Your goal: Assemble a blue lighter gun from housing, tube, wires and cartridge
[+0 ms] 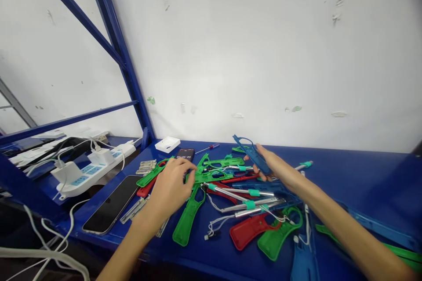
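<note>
My right hand (267, 162) is closed on a blue plastic piece (253, 154) with a loop at its upper end, raised above the back of the pile. My left hand (176, 180) hangs over the left part of the pile, fingers curled downward beside a green plastic piece (214, 176); its fingertips are partly hidden, so whether it grips anything is unclear. Below the hands lie silver rods (252, 211) with teal bands and white cords, a red piece (245, 231), and green pieces (186, 221).
At left are a large black phone (114, 204), small metal parts (147, 167) and a white power strip (95, 169) with cables. Behind lie a phone showing a timer (185, 153), a white box (167, 144) and a screwdriver (211, 146). A blue frame post (128, 70) stands at left.
</note>
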Demonstrator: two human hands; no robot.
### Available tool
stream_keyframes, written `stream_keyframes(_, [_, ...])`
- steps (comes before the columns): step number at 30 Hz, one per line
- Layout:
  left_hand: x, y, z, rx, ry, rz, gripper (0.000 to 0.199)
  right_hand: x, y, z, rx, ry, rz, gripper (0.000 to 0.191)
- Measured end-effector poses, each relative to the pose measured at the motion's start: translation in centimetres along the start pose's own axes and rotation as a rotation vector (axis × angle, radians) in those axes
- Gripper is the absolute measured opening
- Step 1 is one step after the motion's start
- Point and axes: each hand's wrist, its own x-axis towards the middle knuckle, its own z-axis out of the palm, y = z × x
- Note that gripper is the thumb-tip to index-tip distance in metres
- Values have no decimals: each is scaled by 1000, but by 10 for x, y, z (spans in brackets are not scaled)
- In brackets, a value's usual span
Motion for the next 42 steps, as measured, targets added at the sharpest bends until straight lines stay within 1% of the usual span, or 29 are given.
stream_keyframes(2, [28,12,5,-10,-59,79,33,0,-1,0,-6,6,3,38])
stream_keyframes(4, [62,23,17,-21,-119,136,36,-1,-3,0,-11,3,5,38])
stream_keyframes(7, [113,36,44,-32,-245,161,39,-5,-7,0,-12,-8,-3,37])
stream_keyframes(9, [139,42,62,-41,-330,153,41,-7,-10,-1,-11,-13,-11,38])
stream_keyframes(11, [158,43,77,-57,-410,139,42,-8,-11,-2,-9,-16,-19,38])
stream_keyframes(14, [172,40,90,-82,-484,116,42,-7,-10,-5,-3,-22,-31,38])
stream_keyframes(17, [176,36,96,-105,-496,102,42,-5,-10,-6,2,-22,-36,39])
stream_keyframes(21, [175,34,98,-149,-438,106,42,-5,-11,-6,-1,-22,-39,39])
stream_keyframes(25, [167,31,89,-202,-317,136,41,-7,-13,-6,-13,-25,-45,39])
stream_keyframes(28, [151,28,77,-243,-190,180,38,-7,-11,-7,-20,-22,-48,38])
stream_keyframes(31, [126,30,70,-284,-34,256,37,-7,-10,-7,-29,-6,-49,39])
stream_keyframes(33, [111,32,70,-301,71,316,38,-6,-9,-6,-44,9,-46,37])
stream_keyframes(35, [101,34,72,-300,151,386,36,-6,-9,-6,-69,15,-42,37])
stream_keyframes(39, [95,31,75,-257,256,538,34,-4,-8,-6,-142,-16,-36,38])
stream_keyframes(42, [95,24,71,-209,305,619,34,-5,-6,-9,-201,-61,-47,38])
